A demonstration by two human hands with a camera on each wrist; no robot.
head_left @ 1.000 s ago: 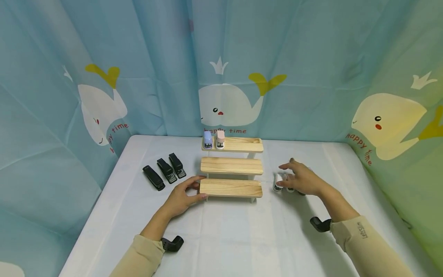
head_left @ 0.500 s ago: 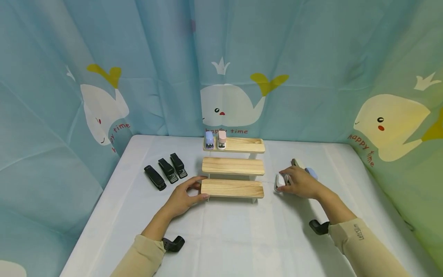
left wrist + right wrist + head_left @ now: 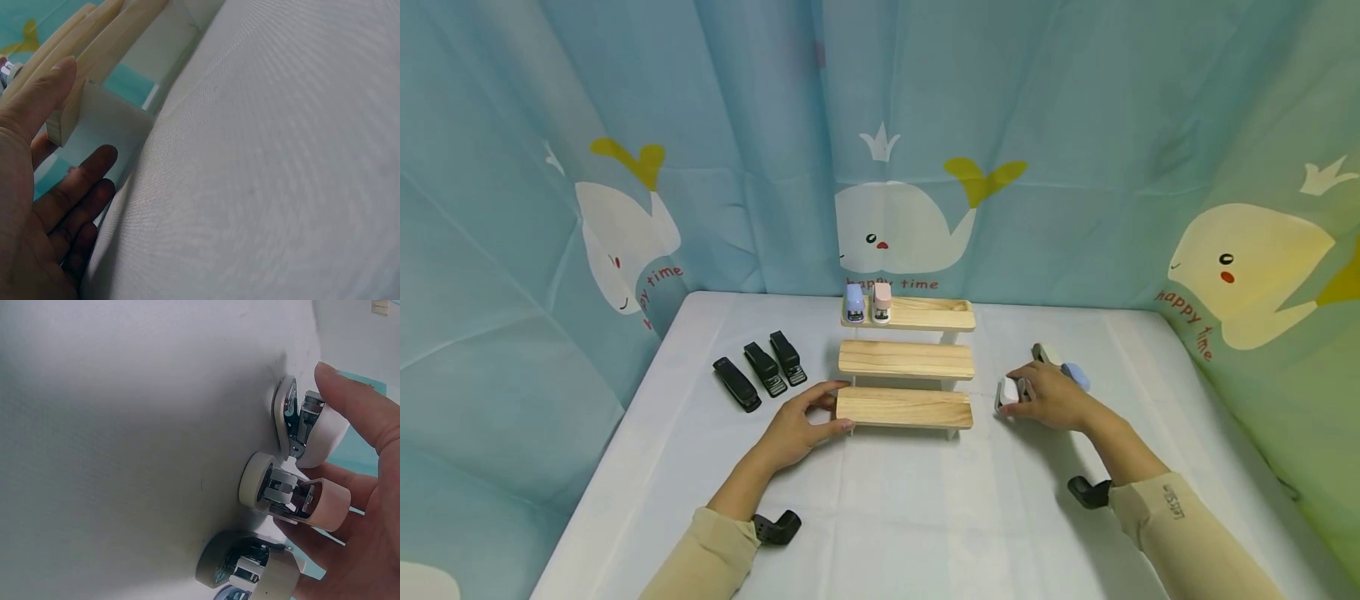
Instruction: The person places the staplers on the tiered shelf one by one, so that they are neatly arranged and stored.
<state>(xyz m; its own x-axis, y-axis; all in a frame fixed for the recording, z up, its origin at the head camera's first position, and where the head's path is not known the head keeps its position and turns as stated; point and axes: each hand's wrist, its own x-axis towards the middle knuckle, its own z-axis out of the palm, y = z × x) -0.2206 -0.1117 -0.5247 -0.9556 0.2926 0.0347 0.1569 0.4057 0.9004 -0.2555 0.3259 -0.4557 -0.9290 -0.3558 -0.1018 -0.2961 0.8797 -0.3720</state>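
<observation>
The blue curtain (image 3: 760,100) bears the words "happy time" in red lower-case letters three times in the head view: under the left whale (image 3: 628,233), slanting and broken by a fold; under the middle whale (image 3: 902,229), partly hidden behind a blue stapler (image 3: 854,304) and a pink stapler (image 3: 882,304); and under the right whale (image 3: 1247,267), running downhill. Small dark lettering on the right sleeve (image 3: 1187,542) seems to begin "Lets", its remainder too blurred to read surely.

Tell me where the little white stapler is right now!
The white stapler is right of the wooden rack in the head view, between thumb and index finger of the right hand. In the right wrist view, a pink-topped stapler is beside it.
</observation>
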